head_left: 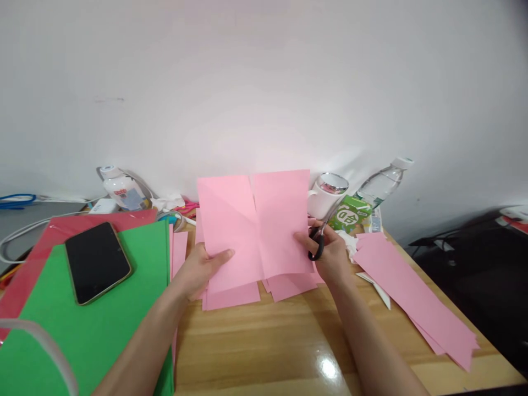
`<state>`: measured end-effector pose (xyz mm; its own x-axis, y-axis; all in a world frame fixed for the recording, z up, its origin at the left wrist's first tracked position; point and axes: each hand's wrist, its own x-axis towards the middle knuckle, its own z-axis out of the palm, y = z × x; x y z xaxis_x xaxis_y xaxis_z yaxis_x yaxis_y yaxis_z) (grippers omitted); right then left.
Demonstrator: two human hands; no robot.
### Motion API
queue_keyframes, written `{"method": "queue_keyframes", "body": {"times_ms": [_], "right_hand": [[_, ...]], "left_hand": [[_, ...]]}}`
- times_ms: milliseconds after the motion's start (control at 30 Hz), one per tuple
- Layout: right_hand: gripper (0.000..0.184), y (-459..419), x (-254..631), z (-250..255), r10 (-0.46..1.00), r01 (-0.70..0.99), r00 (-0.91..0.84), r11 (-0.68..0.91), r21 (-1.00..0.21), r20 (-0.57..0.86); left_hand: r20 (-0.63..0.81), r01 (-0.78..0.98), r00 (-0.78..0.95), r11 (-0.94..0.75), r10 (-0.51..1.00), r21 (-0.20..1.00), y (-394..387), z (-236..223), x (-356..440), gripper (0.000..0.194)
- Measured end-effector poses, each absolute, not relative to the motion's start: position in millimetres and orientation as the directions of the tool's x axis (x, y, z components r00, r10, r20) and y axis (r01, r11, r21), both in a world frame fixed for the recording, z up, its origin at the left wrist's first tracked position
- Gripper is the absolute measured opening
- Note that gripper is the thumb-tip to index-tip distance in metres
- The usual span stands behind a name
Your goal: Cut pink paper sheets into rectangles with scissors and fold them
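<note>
Two pink paper pieces stand raised side by side over the desk, a narrow gap between them from the top edge down. My left hand (202,269) pinches the left piece of pink paper (229,220), thumb on its front. The right piece of pink paper (282,220) is gripped by my right hand (328,250), its thumb at the paper's edge. Black-handled scissors (317,245) are also in my right hand, blades pointing up and away. More pink sheets (233,297) lie beneath on the desk. Whether the gap runs the whole way down I cannot tell.
Green sheets (124,330) bearing a phone (98,262) lie left. Pink strips (412,291) lie right on the wooden desk (256,352). Along the wall stand a white bottle (124,190), a mug (325,195), a green packet (350,214) and a leaning water bottle (381,184).
</note>
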<state>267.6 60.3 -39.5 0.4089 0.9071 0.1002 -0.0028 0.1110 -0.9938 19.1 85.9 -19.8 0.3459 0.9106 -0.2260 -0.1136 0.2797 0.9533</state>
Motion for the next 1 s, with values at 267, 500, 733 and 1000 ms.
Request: {"method": "queue_keyframes", "body": {"times_ms": [267,500,733,1000], "right_hand": [[0.041,60,264,-41,0.923,0.032,0.386,-0.016,-0.999,-0.002],[0.036,60,264,-47,0.922,0.006,0.387,0.023,-1.0,0.023],[0.038,62,264,-50,0.906,-0.112,0.423,0.052,-0.992,0.0],[0.041,64,267,-50,0.902,-0.164,0.432,0.08,-0.983,0.001]], "left_hand": [[-0.2,-0.232,0.314,0.279,0.928,0.932,88,-16,16,0.036],[-0.221,-0.235,0.395,0.331,0.891,0.914,88,-19,15,0.028],[-0.298,-0.163,0.417,0.394,0.859,0.905,88,-12,15,0.033],[-0.258,-0.069,0.327,0.296,0.909,0.953,88,-14,18,0.032]]}}
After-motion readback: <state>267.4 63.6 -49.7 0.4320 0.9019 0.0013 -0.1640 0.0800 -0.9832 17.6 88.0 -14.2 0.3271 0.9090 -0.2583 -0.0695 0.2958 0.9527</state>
